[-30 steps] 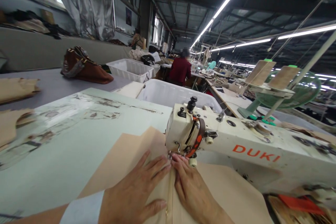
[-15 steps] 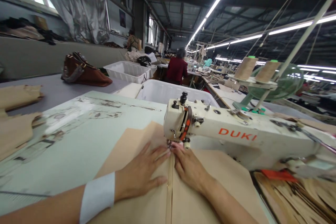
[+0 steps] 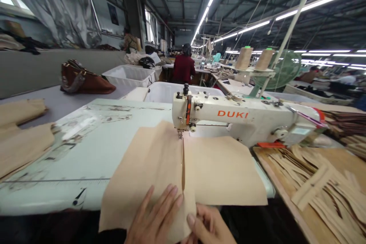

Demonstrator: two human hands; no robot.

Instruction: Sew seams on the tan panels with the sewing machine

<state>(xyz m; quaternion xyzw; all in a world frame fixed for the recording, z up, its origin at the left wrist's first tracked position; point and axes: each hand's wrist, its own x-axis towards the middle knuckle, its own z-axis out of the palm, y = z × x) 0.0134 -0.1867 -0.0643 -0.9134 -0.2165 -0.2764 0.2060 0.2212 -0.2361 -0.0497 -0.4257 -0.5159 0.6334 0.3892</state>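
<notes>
A tan panel (image 3: 145, 160) of leather-like sheet lies under the needle of a white sewing machine (image 3: 206, 112) marked DUKI. A narrow gap runs toward me from the presser foot (image 3: 180, 133), with more tan sheet (image 3: 225, 171) on its right. My left hand (image 3: 157, 215) rests flat on the panel, left of the gap, fingers stretched out. At the near edge, my right hand (image 3: 210, 225) pinches a tan strip (image 3: 188, 213) between thumb and fingers. The strip's lower end is partly hidden by my hands.
Cut tan strips (image 3: 317, 187) lie on a wooden board (image 3: 264, 160) at right. Tan pieces (image 3: 25, 141) and a brown handbag (image 3: 85, 80) are at left. Thread cones (image 3: 244, 58) stand behind the machine. A person in dark red (image 3: 183, 68) is farther back, beyond a white bin (image 3: 160, 89).
Both hands have moved from beside the needle back toward me, to the near edge of the panel. My right hand now pinches the strip there. The camera view has shifted, showing more of the board.
</notes>
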